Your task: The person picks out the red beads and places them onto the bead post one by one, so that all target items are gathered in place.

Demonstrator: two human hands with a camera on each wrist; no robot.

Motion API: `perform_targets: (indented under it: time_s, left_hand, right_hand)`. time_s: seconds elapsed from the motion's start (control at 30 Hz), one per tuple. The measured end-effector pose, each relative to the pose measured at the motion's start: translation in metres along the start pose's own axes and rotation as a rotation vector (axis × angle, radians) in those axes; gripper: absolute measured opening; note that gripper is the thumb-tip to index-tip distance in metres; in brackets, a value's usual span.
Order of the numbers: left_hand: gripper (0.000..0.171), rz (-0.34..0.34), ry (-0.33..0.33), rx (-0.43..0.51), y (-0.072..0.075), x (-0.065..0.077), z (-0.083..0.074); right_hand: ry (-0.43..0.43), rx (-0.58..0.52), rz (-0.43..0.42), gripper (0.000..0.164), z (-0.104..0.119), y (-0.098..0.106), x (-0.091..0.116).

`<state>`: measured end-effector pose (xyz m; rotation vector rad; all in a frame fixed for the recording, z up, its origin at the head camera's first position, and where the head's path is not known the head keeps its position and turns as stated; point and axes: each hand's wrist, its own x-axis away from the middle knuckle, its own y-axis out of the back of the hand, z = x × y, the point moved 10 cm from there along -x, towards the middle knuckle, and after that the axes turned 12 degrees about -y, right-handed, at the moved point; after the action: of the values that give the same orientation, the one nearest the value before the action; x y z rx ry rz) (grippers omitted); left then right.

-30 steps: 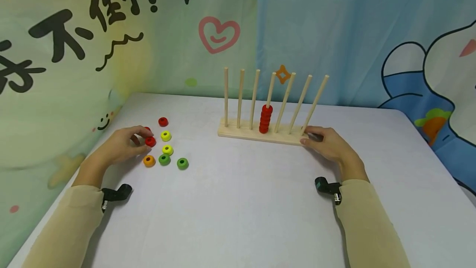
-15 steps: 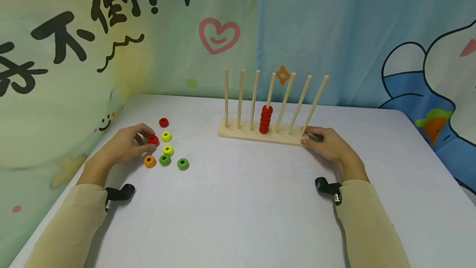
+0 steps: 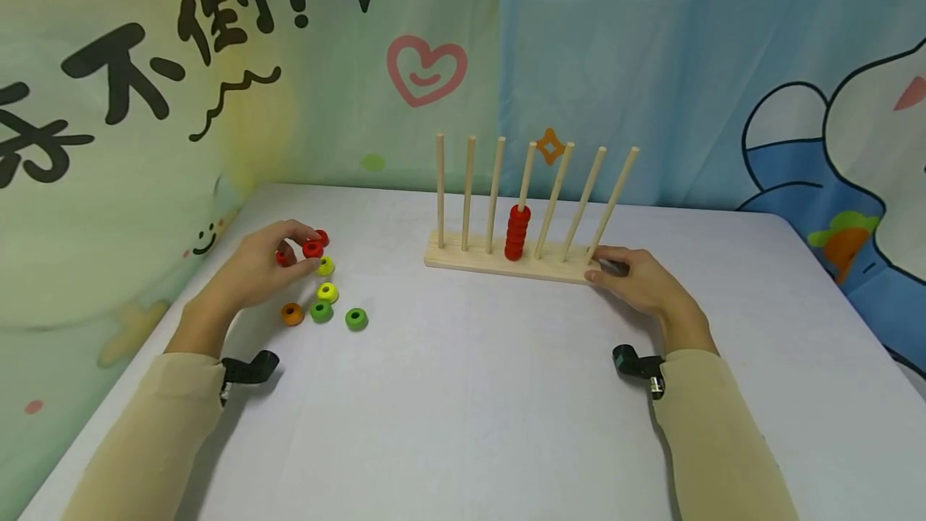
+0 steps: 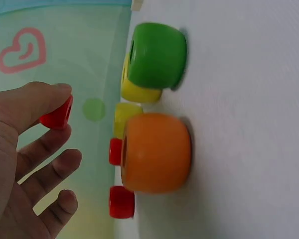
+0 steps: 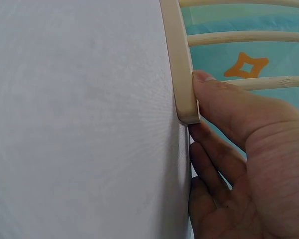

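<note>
My left hand (image 3: 260, 268) pinches a red bead (image 4: 57, 115) between thumb and index finger, held above the table in the left wrist view; its other fingers are spread. Below it lie two red beads, one (image 4: 121, 202) nearer and one (image 4: 114, 152) farther. At the other side of the head view, my right hand (image 3: 640, 280) holds the right end of a wooden peg stand (image 3: 463, 256), thumb on the base (image 5: 182, 74) and fingers at its end. A stack of red beads (image 3: 517, 233) fills the lower part of the stand's middle peg.
Two yellow beads, one (image 3: 327, 293) nearer, two green beads, one (image 3: 355, 319) to the right, and an orange bead (image 3: 292, 313) lie on the white table (image 3: 463, 392) near my left hand. A printed cloth (image 3: 593, 38) hangs behind the table.
My left hand has moved forward and slightly right, lifting the red bead it pinches. The right hand and peg stand have stayed in place.
</note>
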<state>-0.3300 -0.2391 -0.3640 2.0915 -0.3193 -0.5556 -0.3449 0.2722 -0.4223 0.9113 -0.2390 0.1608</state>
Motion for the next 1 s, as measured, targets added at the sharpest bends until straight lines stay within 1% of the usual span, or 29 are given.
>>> perform_targets:
  time_s: [0.17, 0.37, 0.5, 0.6, 0.8, 1.0]
  left_hand:
    - [0.034, -0.016, -0.018, 0.014, -0.001, -0.007, -0.012]
    - [0.033, -0.035, -0.089, 0.022, -0.001, -0.018, -0.030]
    - [0.033, -0.039, -0.092, 0.030, -0.004, -0.024, -0.035]
    - [0.032, -0.037, -0.103, 0.055, -0.006, -0.028, -0.039]
    - [0.030, -0.042, -0.112, 0.090, -0.008, -0.032, -0.046]
    - [0.032, -0.048, -0.141, 0.108, -0.012, -0.039, -0.058]
  right_hand:
    - [-0.003, 0.002, 0.000, 0.066, 0.000, -0.001, 0.000]
    - [0.002, 0.009, 0.000, 0.066, 0.000, 0.000, 0.000]
    - [0.012, 0.004, -0.001, 0.066, 0.001, 0.000, -0.001]
    - [0.011, 0.000, -0.003, 0.066, -0.001, 0.000, -0.001]
    - [0.002, -0.001, 0.003, 0.067, 0.000, -0.001, 0.000]
    - [-0.003, 0.011, 0.000, 0.067, 0.000, -0.001, 0.000]
